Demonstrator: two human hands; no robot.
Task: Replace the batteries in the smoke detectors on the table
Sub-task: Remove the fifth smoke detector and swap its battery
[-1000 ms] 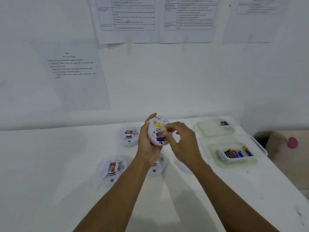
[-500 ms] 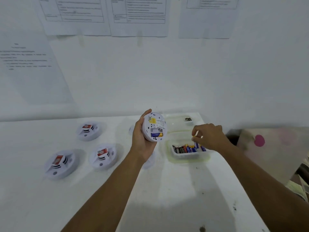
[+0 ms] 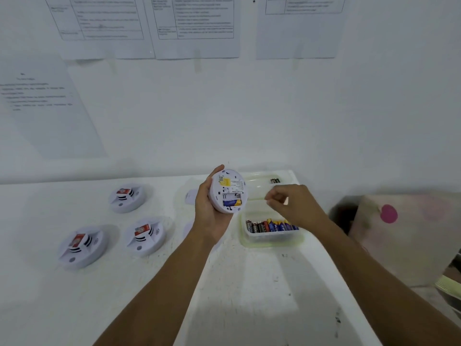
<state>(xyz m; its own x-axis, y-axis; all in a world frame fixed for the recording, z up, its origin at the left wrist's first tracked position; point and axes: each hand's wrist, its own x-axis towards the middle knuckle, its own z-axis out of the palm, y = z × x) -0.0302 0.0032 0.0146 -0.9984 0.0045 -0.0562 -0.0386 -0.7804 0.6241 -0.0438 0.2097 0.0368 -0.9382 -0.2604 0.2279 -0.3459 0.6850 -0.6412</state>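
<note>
The left hand (image 3: 212, 213) is raised above the desk (image 3: 149, 295) and grasps a round white smoke detector (image 3: 228, 189) by its rim, thumb at the top edge and fingers curled behind it; the detector's back faces the camera, tilted nearly upright, with a yellow label in its upper part; its battery bay is uncovered, and one blue-and-yellow battery (image 3: 232, 203) lies in the lower slot, while the slot above it shows only white plastic. The right hand (image 3: 296, 208) hovers just to the right of the detector, apart from it, above the far end of a clear tub (image 3: 272, 237); its fingers are curled, and thumb and forefinger seem to meet at the tips; blur hides that spot, so I cannot tell whether anything is pinched there. The tub stands on the desk near its right edge and holds a row of loose batteries (image 3: 269, 226), dark ones on the left, blue ones on the right; behind it lies a shallow tray (image 3: 252, 181) with a couple of dark cells (image 3: 275, 181) in it. Three more units rest on the left part of the desk, each bearing a red tag: the rear detector (image 3: 127, 197), the middle detector (image 3: 146, 236) and the leftmost detector (image 3: 82, 245). Printed sheets (image 3: 197, 26) hang on the white wall behind.
</note>
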